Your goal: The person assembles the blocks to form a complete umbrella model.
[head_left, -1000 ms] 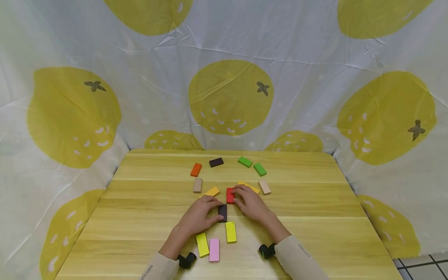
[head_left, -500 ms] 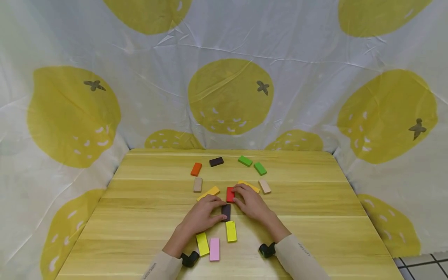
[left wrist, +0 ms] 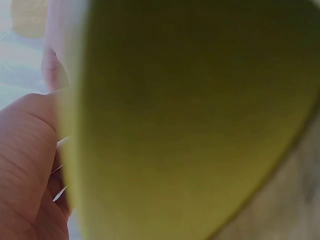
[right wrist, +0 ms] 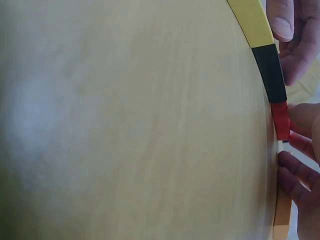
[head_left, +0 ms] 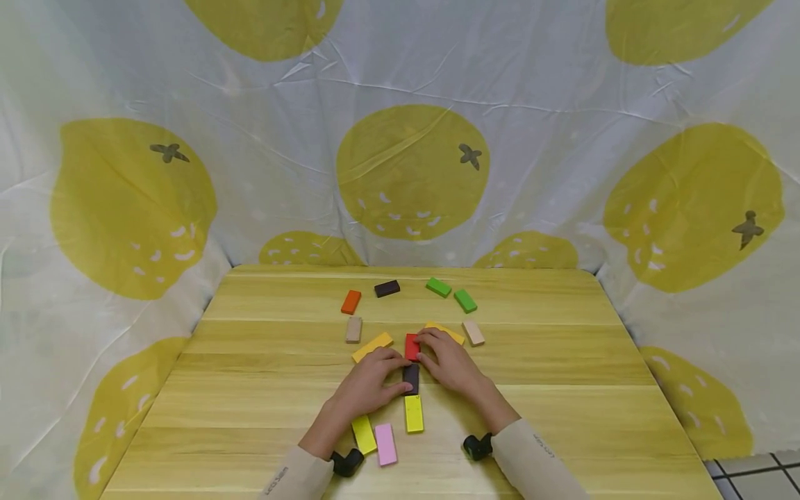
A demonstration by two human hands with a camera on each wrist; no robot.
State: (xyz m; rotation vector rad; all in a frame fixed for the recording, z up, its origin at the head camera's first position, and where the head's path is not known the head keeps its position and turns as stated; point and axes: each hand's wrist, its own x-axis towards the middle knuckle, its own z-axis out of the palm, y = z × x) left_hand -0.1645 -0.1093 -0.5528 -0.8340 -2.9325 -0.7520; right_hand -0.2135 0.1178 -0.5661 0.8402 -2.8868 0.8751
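In the head view my left hand pinches a black domino block between thumb and fingers. The black block lies in line between a red block and a yellow block; in the right wrist view these three meet end to end. My right hand pinches the red block with thumb and fingertips. Close to my left wrist lie another yellow block and a pink block. A blurred yellow block fills most of the left wrist view and hides the fingertips there.
Orange-yellow blocks flank the hands, one partly under my right fingers. Farther back on the wooden table lie two plain wood blocks, an orange-red block, a black block and two green blocks. A lemon-print cloth hangs behind.
My left hand has slid the black block rightward into line between the red and yellow blocks. The pink and left yellow blocks have turned slightly near my left wrist. My right hand stays on the red block.
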